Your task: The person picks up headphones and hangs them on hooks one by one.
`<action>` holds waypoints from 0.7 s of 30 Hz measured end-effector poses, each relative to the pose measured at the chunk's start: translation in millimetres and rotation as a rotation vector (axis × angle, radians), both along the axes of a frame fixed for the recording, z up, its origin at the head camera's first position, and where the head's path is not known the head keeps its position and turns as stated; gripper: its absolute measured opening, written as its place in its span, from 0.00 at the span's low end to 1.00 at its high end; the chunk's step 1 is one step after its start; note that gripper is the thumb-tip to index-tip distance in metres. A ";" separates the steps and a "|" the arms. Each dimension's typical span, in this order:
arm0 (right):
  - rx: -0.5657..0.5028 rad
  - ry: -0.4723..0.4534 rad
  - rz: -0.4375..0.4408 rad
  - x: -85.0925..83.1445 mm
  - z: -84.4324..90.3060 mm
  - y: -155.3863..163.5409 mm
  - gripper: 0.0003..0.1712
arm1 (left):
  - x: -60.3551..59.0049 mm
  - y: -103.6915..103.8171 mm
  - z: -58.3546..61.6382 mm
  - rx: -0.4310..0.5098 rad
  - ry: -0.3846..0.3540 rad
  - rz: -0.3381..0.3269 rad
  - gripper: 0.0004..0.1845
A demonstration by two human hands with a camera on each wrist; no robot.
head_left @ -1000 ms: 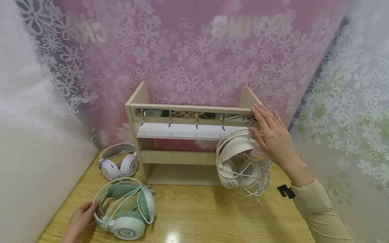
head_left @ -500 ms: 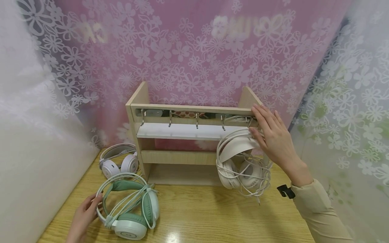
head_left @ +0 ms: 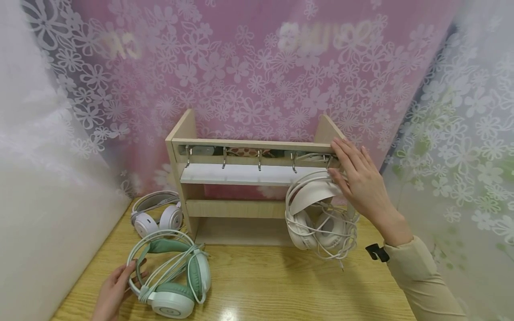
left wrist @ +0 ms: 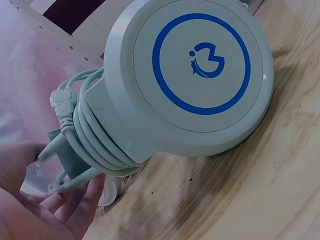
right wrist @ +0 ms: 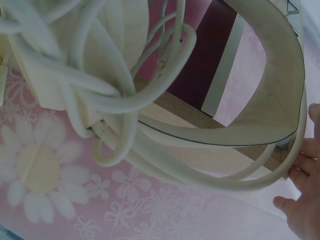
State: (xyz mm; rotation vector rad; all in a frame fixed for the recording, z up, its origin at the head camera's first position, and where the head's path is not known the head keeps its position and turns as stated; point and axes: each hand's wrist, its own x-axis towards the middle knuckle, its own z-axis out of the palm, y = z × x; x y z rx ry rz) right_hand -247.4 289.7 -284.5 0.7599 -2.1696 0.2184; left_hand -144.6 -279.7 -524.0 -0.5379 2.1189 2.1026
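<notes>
Green-and-white headphones (head_left: 172, 285) lie on the wooden table (head_left: 281, 285) at the front left, their cable wound round them. My left hand (head_left: 120, 278) holds their headband at its left side; in the left wrist view the round earcup (left wrist: 190, 80) with a blue ring fills the frame, my left hand (left wrist: 30, 205) below it. Cream headphones (head_left: 317, 214) hang from the rightmost hook of a wooden rack (head_left: 241, 145). My right hand (head_left: 353, 171) rests flat on the rack's right end, thumb against the cream headband (right wrist: 270, 100).
A white-and-grey pair of headphones (head_left: 156, 214) lies left of the rack. Three bare metal hooks (head_left: 260, 159) hang under the rack's top rail. Flowered curtains close in the back and both sides. The cream cable (head_left: 341, 240) dangles in loops near the table.
The green headphones have slid a little to the right and nearer along the table with my left hand. My right hand and the cream headphones have stayed put.
</notes>
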 end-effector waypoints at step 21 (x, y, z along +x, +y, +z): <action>0.003 -0.003 -0.001 0.2 0.1 -0.2 0.40 | 10.3 24.0 9.0 -0.050 0.231 -0.005 0.30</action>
